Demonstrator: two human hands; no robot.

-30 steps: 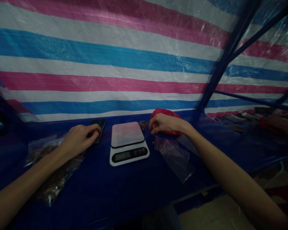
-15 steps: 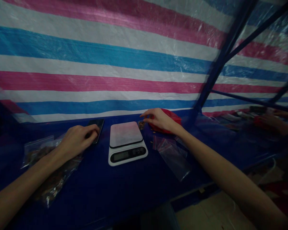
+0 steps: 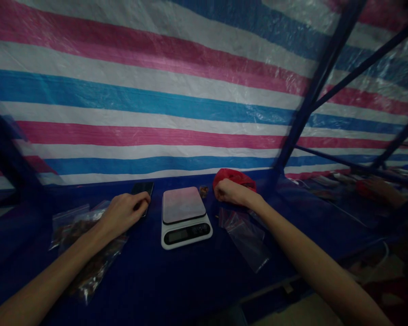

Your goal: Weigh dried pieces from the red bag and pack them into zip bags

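My left hand (image 3: 129, 209) rests loosely curled on a dark phone (image 3: 143, 187) that lies at the back of the blue table; nothing shows between the fingers. Under and beside my left forearm are clear zip bags (image 3: 104, 265) filled with brown pieces. In the middle sits a white kitchen scale (image 3: 183, 206), its plate bare and its display too dim to read. My right hand (image 3: 229, 192) has its fingers closed at the near left edge of a red plastic bag (image 3: 236, 174). Between scale and bag lies a small clump of brown pieces (image 3: 203, 191).
Flat clear zip bags (image 3: 246, 240) lie below my right wrist. Striped plastic sheeting (image 3: 163, 106) hangs behind the table (image 3: 139, 280). A blue metal post (image 3: 301, 115) rises at right. Beyond it, another person's hand (image 3: 377, 186) is near a red item, blurred.
My right hand has moved from above the brown pieces to the red bag, and its fingers have closed. My left hand stays on the phone. The view has tilted up slightly.
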